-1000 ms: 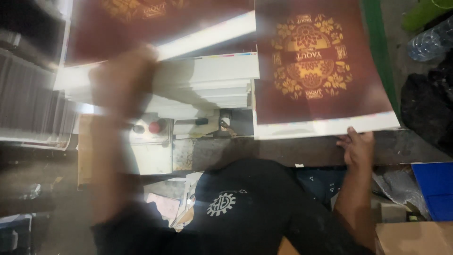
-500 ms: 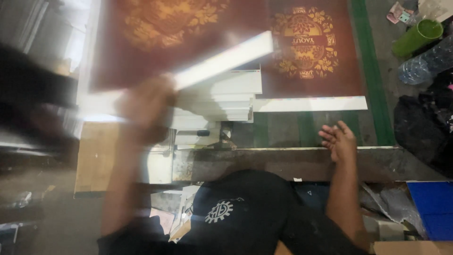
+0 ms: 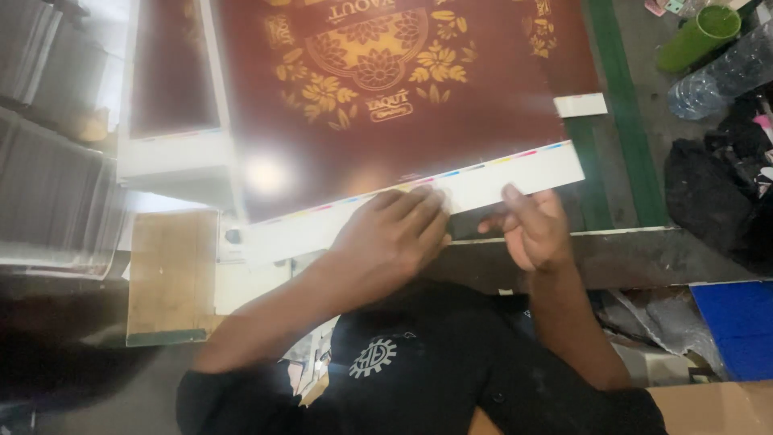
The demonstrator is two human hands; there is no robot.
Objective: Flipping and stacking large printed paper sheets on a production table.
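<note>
A large maroon printed sheet point(image 3: 403, 105) with a gold flower ornament and a white margin carrying a thin colour strip lies tilted across the table. My left hand point(image 3: 394, 234) grips its near white edge, fingers on top of the margin. My right hand point(image 3: 531, 225) holds the same edge a little to the right, thumb and fingers curled around it. Beneath it, on the left, a white-edged stack of the same sheets point(image 3: 173, 157) shows.
A wooden board point(image 3: 169, 274) lies at the left front. A green band point(image 3: 616, 121) runs along the table's right side. Beyond it are a green cup point(image 3: 696, 36), a clear plastic bottle point(image 3: 725, 72) and a black bag point(image 3: 708, 193). Paper stacks point(image 3: 48, 201) stand far left.
My left hand, blurred and swinging a sheet before, now grips the near edge. My right hand has left the table's rim and taken the same edge. The sheet now covers the middle.
</note>
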